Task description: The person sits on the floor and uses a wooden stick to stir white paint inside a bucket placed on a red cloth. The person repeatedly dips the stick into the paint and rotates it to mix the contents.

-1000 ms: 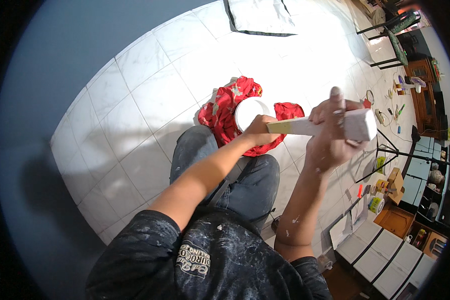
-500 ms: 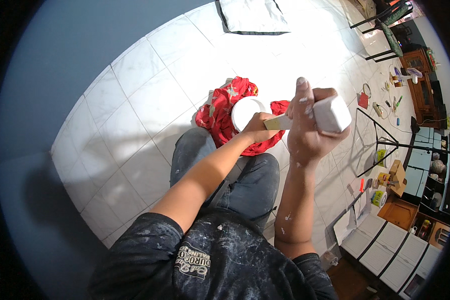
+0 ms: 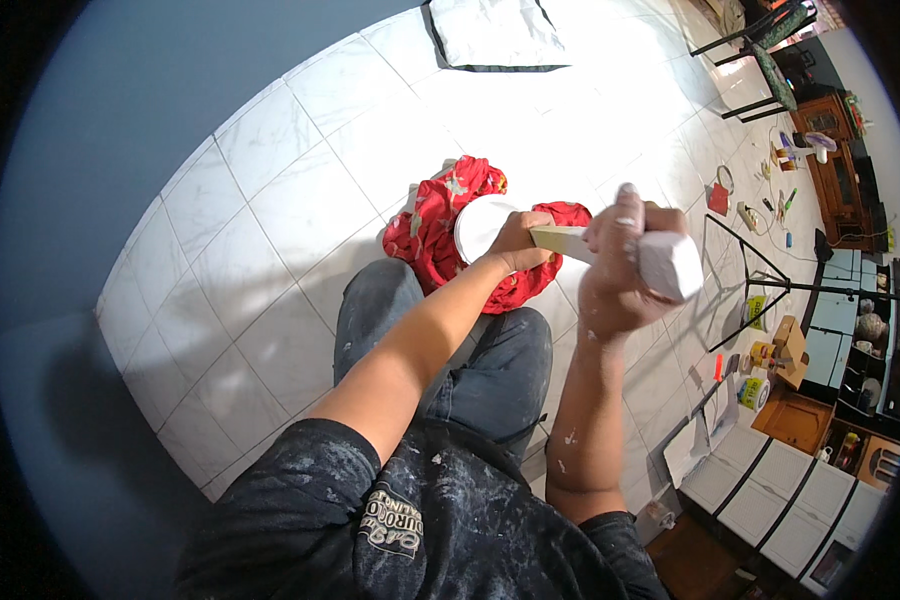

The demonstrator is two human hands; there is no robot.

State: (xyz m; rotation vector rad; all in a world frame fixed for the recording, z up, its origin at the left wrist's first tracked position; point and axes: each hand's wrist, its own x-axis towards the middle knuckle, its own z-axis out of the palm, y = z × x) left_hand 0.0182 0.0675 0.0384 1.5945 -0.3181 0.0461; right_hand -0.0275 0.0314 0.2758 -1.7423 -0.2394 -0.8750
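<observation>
A squared bar (image 3: 560,239), pale yellow on one face and coated white elsewhere, spans both my hands. My left hand (image 3: 518,240) is closed around its yellowish end, above the white bucket (image 3: 480,226). Nearer to me and to the right, my right hand (image 3: 615,275) wraps the bar, thumb up, slightly blurred, with white smears on the skin. The bar's blocky white end (image 3: 669,266) sticks out beside the right fingers. A red patterned cloth (image 3: 419,232) lies bunched around the bucket, between and beyond my knees.
A blue-grey wall (image 3: 120,120) runs along the left. A white sheet-like piece with a dark edge (image 3: 500,35) lies ahead on the tiles. To the right are a black tripod stand (image 3: 760,255), a chair (image 3: 770,75), cardboard box (image 3: 790,350) and white cabinets (image 3: 745,475).
My right hand and the bar's white end have dropped a little lower in view. Both hands still grip the bar. The whole scene has shifted slightly left.
</observation>
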